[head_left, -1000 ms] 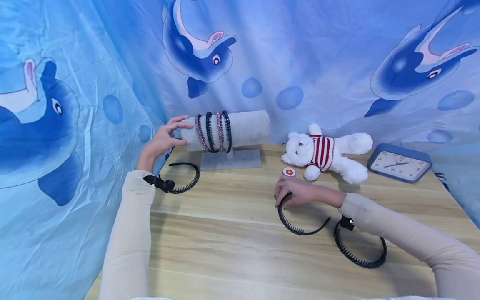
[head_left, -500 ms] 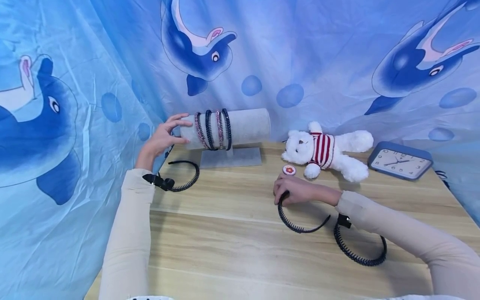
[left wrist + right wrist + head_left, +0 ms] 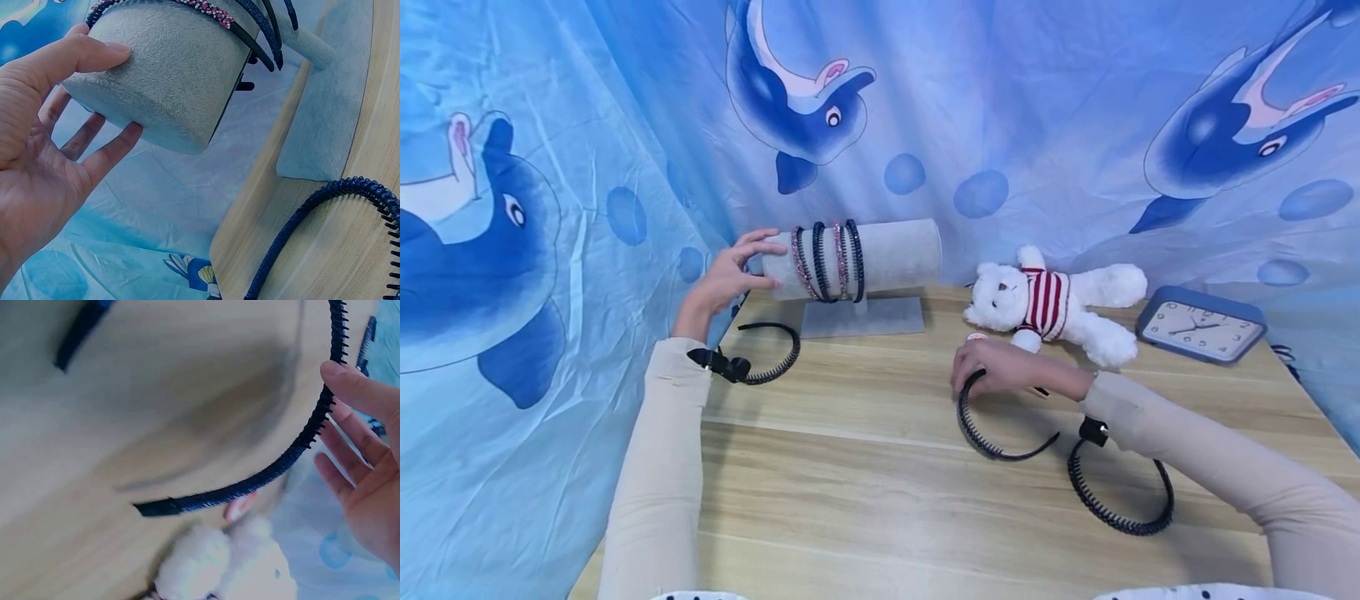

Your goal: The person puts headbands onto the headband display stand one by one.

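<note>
My left hand (image 3: 722, 283) grips the left end of the grey padded roll of a headband stand (image 3: 898, 254); the left wrist view shows the thumb on one side and fingers on the other. Several headbands (image 3: 819, 262), some dark and some pink-sparkled, hang round the roll. Over the middle right of the table, my right hand (image 3: 1000, 367) pinches a dark blue toothed headband (image 3: 275, 469) between thumb and fingers. One of its ends points free in the right wrist view, its shadow on the wood beside it. From the head view, the hand and forearm hide part of this band.
Another dark headband (image 3: 786, 362) lies by the left wrist, and one more (image 3: 1105, 512) under the right forearm. A white teddy bear (image 3: 1048, 304) in a striped shirt and a blue clock (image 3: 1201, 325) lie at the back right. A round badge (image 3: 976, 337) peeks out behind the right hand.
My right hand has shifted slightly up and lifted the headband, whose other end now shows past the wrist. The badge is more covered. The left hand has stayed on the roll.
</note>
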Demonstrator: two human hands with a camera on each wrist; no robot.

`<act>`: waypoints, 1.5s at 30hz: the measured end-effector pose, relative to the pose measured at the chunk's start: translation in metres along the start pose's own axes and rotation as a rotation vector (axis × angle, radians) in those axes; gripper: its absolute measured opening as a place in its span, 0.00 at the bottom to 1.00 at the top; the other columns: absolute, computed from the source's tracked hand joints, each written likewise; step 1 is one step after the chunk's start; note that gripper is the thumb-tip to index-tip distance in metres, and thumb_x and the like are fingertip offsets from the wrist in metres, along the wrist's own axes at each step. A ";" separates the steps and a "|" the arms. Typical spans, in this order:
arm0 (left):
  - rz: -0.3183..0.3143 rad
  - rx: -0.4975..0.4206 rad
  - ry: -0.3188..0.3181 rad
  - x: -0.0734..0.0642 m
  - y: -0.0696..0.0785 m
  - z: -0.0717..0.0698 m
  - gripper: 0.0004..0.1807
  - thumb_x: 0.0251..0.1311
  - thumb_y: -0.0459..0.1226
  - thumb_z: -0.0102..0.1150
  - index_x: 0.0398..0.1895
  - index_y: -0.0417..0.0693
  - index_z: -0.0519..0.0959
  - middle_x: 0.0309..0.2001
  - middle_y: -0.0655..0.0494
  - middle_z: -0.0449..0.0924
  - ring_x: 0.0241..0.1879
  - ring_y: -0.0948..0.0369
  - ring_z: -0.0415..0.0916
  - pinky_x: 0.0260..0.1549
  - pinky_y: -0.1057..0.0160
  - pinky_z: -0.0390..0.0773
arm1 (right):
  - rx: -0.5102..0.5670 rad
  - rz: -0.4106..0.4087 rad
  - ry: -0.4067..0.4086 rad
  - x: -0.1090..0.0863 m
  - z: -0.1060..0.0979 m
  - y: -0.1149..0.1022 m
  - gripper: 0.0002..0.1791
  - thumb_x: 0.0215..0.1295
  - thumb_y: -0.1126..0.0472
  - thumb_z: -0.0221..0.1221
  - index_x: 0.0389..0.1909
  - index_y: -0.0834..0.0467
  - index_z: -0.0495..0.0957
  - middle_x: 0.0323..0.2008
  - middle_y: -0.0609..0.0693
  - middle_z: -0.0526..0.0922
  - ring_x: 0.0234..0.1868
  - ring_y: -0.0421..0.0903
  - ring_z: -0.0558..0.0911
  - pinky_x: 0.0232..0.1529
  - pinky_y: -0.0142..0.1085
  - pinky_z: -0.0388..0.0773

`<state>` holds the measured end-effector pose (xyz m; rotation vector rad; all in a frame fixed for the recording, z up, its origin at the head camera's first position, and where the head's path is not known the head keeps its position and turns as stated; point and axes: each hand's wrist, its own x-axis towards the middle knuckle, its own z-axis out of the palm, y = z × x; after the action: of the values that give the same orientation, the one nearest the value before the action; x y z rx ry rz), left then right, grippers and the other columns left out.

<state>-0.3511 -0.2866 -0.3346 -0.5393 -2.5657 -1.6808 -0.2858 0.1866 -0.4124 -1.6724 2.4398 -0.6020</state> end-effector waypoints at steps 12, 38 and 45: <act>-0.006 0.008 -0.015 -0.004 0.014 0.002 0.30 0.53 0.21 0.70 0.62 0.37 0.78 0.80 0.56 0.56 0.81 0.52 0.46 0.77 0.42 0.54 | 0.125 0.151 -0.097 -0.003 -0.041 -0.006 0.09 0.57 0.74 0.68 0.38 0.61 0.88 0.36 0.49 0.89 0.42 0.47 0.88 0.51 0.41 0.85; -0.019 -0.006 -0.018 -0.009 0.016 0.003 0.30 0.52 0.21 0.70 0.62 0.35 0.77 0.80 0.54 0.56 0.81 0.49 0.42 0.79 0.39 0.45 | 0.510 0.446 -0.117 -0.032 -0.079 0.010 0.17 0.59 0.69 0.70 0.50 0.65 0.82 0.45 0.59 0.88 0.48 0.47 0.86 0.48 0.35 0.86; 0.001 0.020 0.001 -0.002 0.000 0.000 0.31 0.52 0.23 0.72 0.62 0.39 0.78 0.78 0.62 0.58 0.81 0.53 0.43 0.80 0.41 0.42 | 0.567 0.471 -0.074 -0.040 -0.091 0.015 0.20 0.61 0.68 0.69 0.55 0.66 0.82 0.43 0.54 0.90 0.43 0.44 0.87 0.40 0.36 0.86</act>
<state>-0.3489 -0.2870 -0.3354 -0.5384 -2.5780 -1.6523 -0.3123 0.2506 -0.3401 -0.8560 2.1979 -1.0027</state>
